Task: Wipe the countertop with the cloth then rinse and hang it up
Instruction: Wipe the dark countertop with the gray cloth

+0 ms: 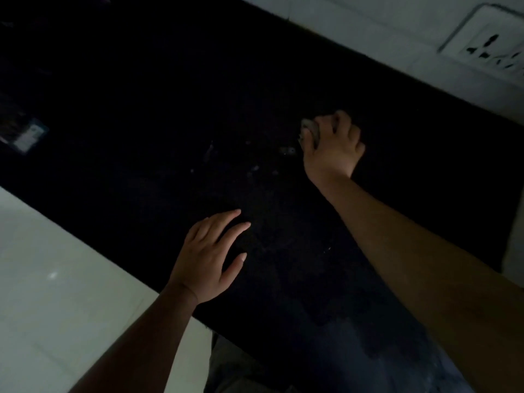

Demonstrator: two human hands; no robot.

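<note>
Your right hand [333, 143] is hiding most of the cloth [309, 128]; beyond it, the picture's edge is cutting the socket [487, 46].

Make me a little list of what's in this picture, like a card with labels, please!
place: dark countertop by a pale wall
right hand: closed around a bunched cloth, pressing it on the counter
left hand: open, fingers spread, near the counter's front edge
marks: faint pale specks between the hands
wall: white power socket, top right
far left: small pale label, too dark to read
light: very dim
</note>
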